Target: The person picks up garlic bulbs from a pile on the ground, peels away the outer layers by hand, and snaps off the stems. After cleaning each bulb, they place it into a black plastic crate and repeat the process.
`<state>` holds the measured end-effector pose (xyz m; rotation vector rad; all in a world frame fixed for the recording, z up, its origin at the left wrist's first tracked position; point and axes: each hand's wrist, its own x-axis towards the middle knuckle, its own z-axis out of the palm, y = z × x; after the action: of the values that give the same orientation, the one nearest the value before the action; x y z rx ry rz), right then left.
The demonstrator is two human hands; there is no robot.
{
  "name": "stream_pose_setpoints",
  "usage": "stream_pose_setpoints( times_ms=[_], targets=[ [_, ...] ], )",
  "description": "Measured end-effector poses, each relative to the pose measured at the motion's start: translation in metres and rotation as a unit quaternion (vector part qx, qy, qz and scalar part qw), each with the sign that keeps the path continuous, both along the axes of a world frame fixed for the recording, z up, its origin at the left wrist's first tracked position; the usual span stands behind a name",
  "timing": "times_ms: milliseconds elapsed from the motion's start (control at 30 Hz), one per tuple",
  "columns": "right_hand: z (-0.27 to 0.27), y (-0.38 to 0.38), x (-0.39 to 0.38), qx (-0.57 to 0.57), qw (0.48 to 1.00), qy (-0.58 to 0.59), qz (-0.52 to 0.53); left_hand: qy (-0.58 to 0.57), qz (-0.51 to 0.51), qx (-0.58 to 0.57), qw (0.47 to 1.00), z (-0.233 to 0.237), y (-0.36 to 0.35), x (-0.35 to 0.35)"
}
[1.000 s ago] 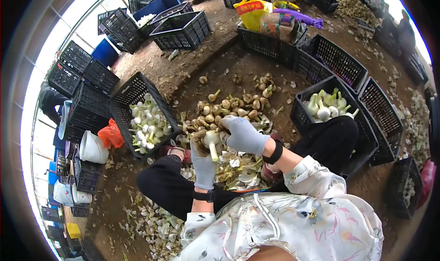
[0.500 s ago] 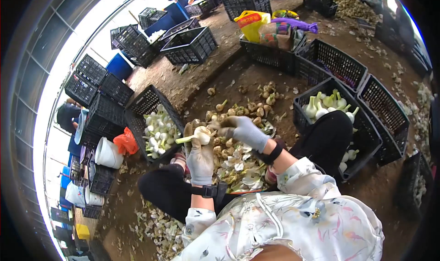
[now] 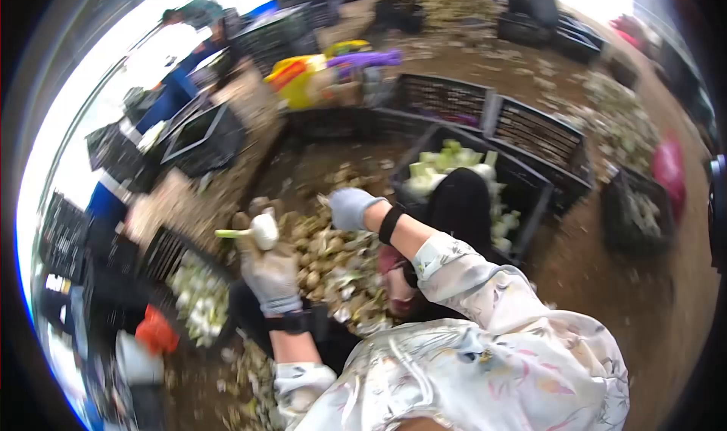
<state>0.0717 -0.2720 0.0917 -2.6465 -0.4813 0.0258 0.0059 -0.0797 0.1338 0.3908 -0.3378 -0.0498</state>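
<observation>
My left hand (image 3: 271, 273), in a grey-white glove, is closed around a garlic bulb (image 3: 264, 231). The bulb looks white and smooth, and its pale green stem points left. My right hand (image 3: 353, 208), also gloved, hangs over the garlic pile to the right of the bulb, apart from it. Its fingers are curled and point away from me, and blur hides what they may hold. Below and between both hands lies a heap of brownish unpeeled garlic (image 3: 312, 253) mixed with loose peels (image 3: 356, 295).
On the left stands a black crate (image 3: 161, 251) of white garlic (image 3: 198, 295). At my right knee another black crate (image 3: 536, 204) holds stemmed bulbs (image 3: 447, 162). More crates (image 3: 541, 132) stand behind it. A yellow bag (image 3: 297, 81) lies farther back, and an orange-red bag (image 3: 157, 329) lies at left.
The view has swung to the right and blurred. My right hand has moved away from the garlic bulb, which stays in my left hand and now shows a whiter surface.
</observation>
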Motion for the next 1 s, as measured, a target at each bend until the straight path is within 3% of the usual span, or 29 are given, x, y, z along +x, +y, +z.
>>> stream_pose_setpoints(
  times_ms=[33,67,100,167,200,233,300,333,367,433,467,500,567,633,667,700,733,767,800,833,867,900,933,967,1000],
  targets=[
    [0.036,-0.024,-0.014,0.087,0.988,-0.107,-0.071,-0.021,-0.001,0.034,0.999,0.004,-0.004,0.014],
    [0.070,-0.061,-0.028,0.103,0.968,-0.182,-0.136,0.000,-0.003,0.080,0.997,0.003,-0.008,0.036],
    [0.108,-0.101,-0.059,0.144,0.953,-0.221,-0.152,0.018,0.003,0.131,0.991,0.006,-0.019,0.057],
    [0.166,-0.172,-0.130,0.073,0.913,-0.279,-0.287,0.037,-0.033,0.175,0.983,0.014,-0.061,0.091],
    [0.180,-0.199,-0.161,0.132,0.896,-0.253,-0.339,0.035,-0.062,0.199,0.977,0.013,-0.087,0.108],
    [0.171,-0.233,-0.183,0.073,0.871,-0.314,-0.371,0.030,-0.087,0.222,0.971,0.008,-0.111,0.127],
    [0.110,-0.321,-0.219,0.183,0.823,-0.295,-0.449,-0.027,-0.073,0.297,0.952,-0.020,-0.162,0.159],
    [0.075,-0.345,-0.238,0.166,0.827,-0.244,-0.478,-0.024,-0.111,0.330,0.937,-0.022,-0.179,0.159],
    [0.044,-0.348,-0.246,0.277,0.785,-0.184,-0.523,-0.019,-0.152,0.363,0.919,-0.027,-0.197,0.157],
    [-0.035,-0.358,-0.252,0.317,0.760,-0.041,-0.565,-0.027,-0.199,0.415,0.887,-0.053,-0.224,0.159],
    [-0.061,-0.361,-0.250,0.277,0.732,0.134,-0.609,-0.027,-0.215,0.415,0.884,-0.073,-0.234,0.166],
    [-0.077,-0.345,-0.243,0.377,0.687,0.151,-0.603,-0.006,-0.213,0.427,0.879,-0.091,-0.242,0.173],
    [-0.127,-0.339,-0.212,0.235,0.645,0.015,-0.727,0.027,-0.225,0.430,0.874,-0.116,-0.249,0.189],
    [-0.147,-0.331,-0.203,0.277,0.544,-0.065,-0.789,0.022,-0.220,0.453,0.864,-0.129,-0.259,0.198],
    [-0.156,-0.337,-0.214,0.400,0.505,-0.023,-0.765,0.004,-0.235,0.477,0.847,-0.136,-0.265,0.203],
    [-0.142,-0.319,-0.210,0.381,0.456,0.026,-0.804,-0.015,-0.245,0.499,0.831,-0.146,-0.275,0.211],
    [-0.144,-0.306,-0.208,0.277,0.576,-0.039,-0.768,-0.264,-0.147,0.536,0.788,-0.159,-0.287,0.223],
    [-0.123,-0.294,-0.193,0.166,0.645,-0.016,-0.745,-0.488,-0.032,0.550,0.677,-0.171,-0.292,0.239],
    [-0.112,-0.286,-0.174,0.397,0.559,0.007,-0.728,-0.474,0.039,0.630,0.614,-0.170,-0.293,0.238],
    [-0.124,-0.292,-0.174,0.531,0.524,0.007,-0.666,-0.426,0.062,0.687,0.585,-0.162,-0.299,0.243],
    [-0.129,-0.294,-0.168,0.512,0.505,0.007,-0.695,-0.328,-0.128,0.759,0.547,-0.152,-0.307,0.254],
    [-0.139,-0.300,-0.169,0.425,0.539,0.002,-0.727,-0.285,-0.200,0.766,0.540,-0.185,-0.321,0.258],
    [-0.165,-0.324,-0.201,0.332,0.533,0.030,-0.777,-0.246,-0.215,0.768,0.551,-0.184,-0.322,0.256],
    [-0.149,-0.318,-0.182,0.244,0.541,0.056,-0.803,-0.213,-0.232,0.764,0.563,-0.177,-0.324,0.257],
    [-0.191,-0.346,-0.227,0.215,0.555,0.032,-0.803,-0.189,-0.227,0.769,0.567,-0.181,-0.327,0.258]
  ],
)
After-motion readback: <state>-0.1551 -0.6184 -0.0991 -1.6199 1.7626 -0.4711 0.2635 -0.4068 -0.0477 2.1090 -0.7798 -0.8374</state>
